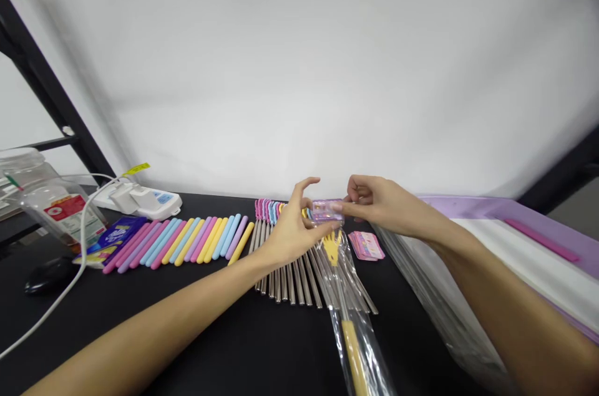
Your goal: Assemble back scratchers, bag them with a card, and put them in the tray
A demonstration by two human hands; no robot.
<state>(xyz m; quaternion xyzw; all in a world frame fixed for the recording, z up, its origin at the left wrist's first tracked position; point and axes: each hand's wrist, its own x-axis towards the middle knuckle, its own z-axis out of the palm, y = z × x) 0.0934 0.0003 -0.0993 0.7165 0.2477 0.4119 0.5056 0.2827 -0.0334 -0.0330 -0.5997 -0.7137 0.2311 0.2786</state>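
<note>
Two bare forearms, the left (154, 327) and the right (496, 284), reach in from the frame's lower edges, both cut off short of the elbow. The right hand (381, 202) has its grip narrowed on a small glossy purple card (322, 210), its other fingers curled partly out of view. The left hand (287, 231) meets the card from the other side, thumb along its lower edge and index finger raised clear; whether its grip pinches anything cannot be made out.

The card sits above the yellow slotted head (331, 248) of a utensil in a clear sleeve (374, 355); glare obscures whether the card lies inside the plastic. The utensil's yellow handle (354, 352) runs off the bottom edge.

Metal rods (292, 284) fan across the black surface (234, 333), their coloured tops partly hidden by the left hand. Left of them lie pastel handles (187, 241); at right, a card stack (366, 246), its print too small to read. The right forearm blocks part of a lilac-rimmed bin (496, 207).
</note>
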